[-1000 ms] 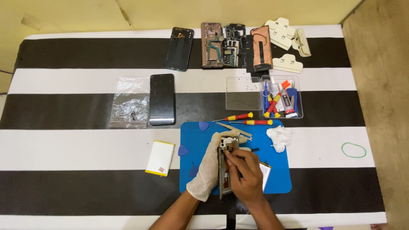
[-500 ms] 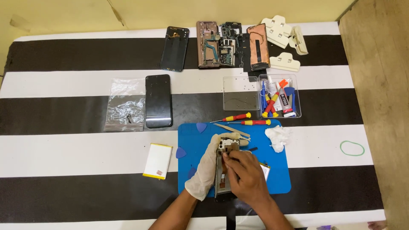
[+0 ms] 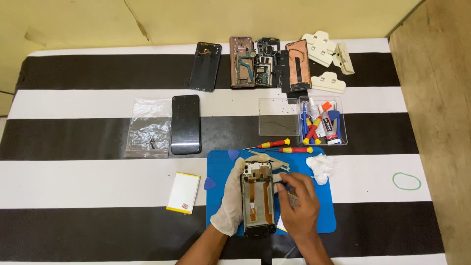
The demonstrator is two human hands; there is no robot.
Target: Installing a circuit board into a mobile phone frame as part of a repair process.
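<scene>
We find an opened phone frame (image 3: 257,196) lying lengthwise on a blue work mat (image 3: 321,216), its inner side up with an orange flex cable running down the middle. The left hand (image 3: 231,201), in a white glove, is curled along the frame's left edge and grips it, fingertips reaching the top corner. The right hand (image 3: 298,206), bare, rests just beside the frame's right edge; its fingers are pinched closed on a small flat piece, too small for us to identify.

On the mat we note blue triangular picks (image 3: 210,183), a wad of white tissue (image 3: 320,167) at the upper right corner, and two red-and-yellow screwdrivers (image 3: 287,147) lying across its top edge. A white-and-yellow battery pack (image 3: 183,192) lies just left of the mat.

Farther up the striped black-and-white table cover (image 3: 73,176) we record a dark phone (image 3: 186,124) face down beside a clear plastic bag (image 3: 149,127), a clear tray (image 3: 278,117) of tiny screws, and a clear box of tools (image 3: 322,120). Along the far edge lie several dismantled phone parts (image 3: 260,61) and cream-coloured plastic clamps (image 3: 326,51). A green rubber band (image 3: 406,181) sits well apart at the right.
</scene>
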